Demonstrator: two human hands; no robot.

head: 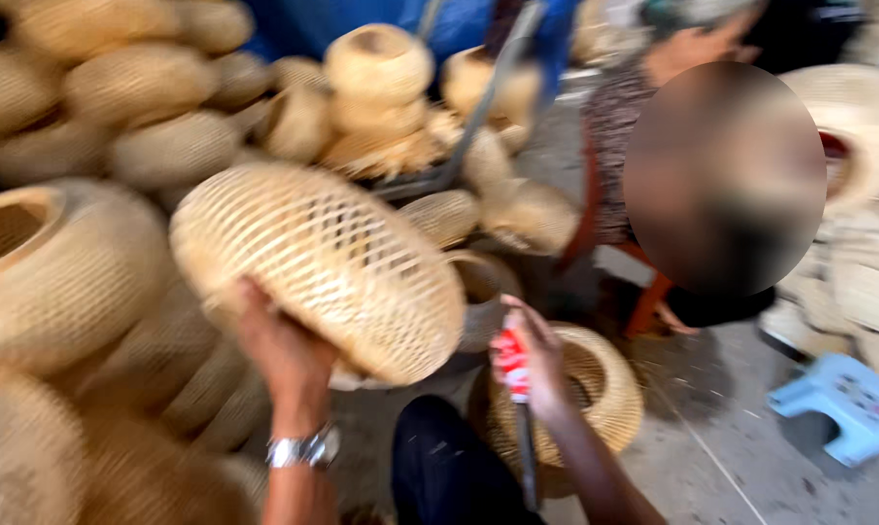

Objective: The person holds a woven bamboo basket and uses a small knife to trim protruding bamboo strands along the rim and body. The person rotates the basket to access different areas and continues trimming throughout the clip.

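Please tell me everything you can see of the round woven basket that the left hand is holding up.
The woven basket is a rounded, bulging shape of pale tan strips, looking like bamboo or rattan, in an open lattice with gaps between the strips. It is blurred, so finer detail is unclear. It is held up in the air, tilted, in front of piles of similar baskets. The left hand grips it from below at its lower left edge. The right hand is apart from it, holding a red-handled tool.

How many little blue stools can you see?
1. The blue stool stands on the floor at the lower right, beyond the right hand. Basket piles may hide others.
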